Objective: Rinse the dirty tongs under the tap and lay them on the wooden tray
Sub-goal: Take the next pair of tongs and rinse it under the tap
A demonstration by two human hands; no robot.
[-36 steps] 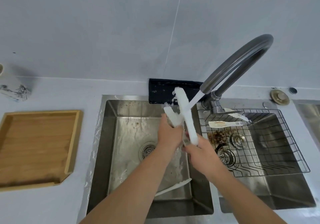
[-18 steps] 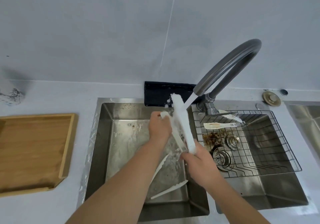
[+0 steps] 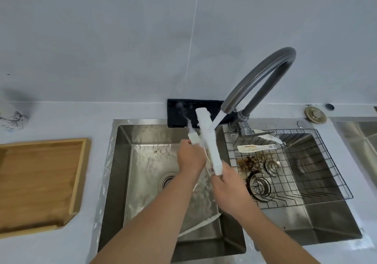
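Observation:
White tongs [image 3: 208, 137] stand tips-up over the left sink basin [image 3: 122, 161], under the stream from the grey arched tap [image 3: 263, 76]. My right hand [image 3: 226, 190] grips their lower hinge end. My left hand [image 3: 190, 157] holds the left arm of the tongs, whose tip pokes up above my fingers. Water splashes off the tongs. The wooden tray [image 3: 38, 182] lies on the counter at the left, with nothing on it.
A second white utensil [image 3: 200, 226] lies at the basin's front. The right basin holds a wire rack [image 3: 318, 172] with dirty white tongs [image 3: 257, 148], food scraps and a drain strainer [image 3: 259, 185]. A black pad [image 3: 177, 111] sits behind the sink.
The tongs stay under the running water; my left hand has shifted slightly along the left arm. The view has shifted a little.

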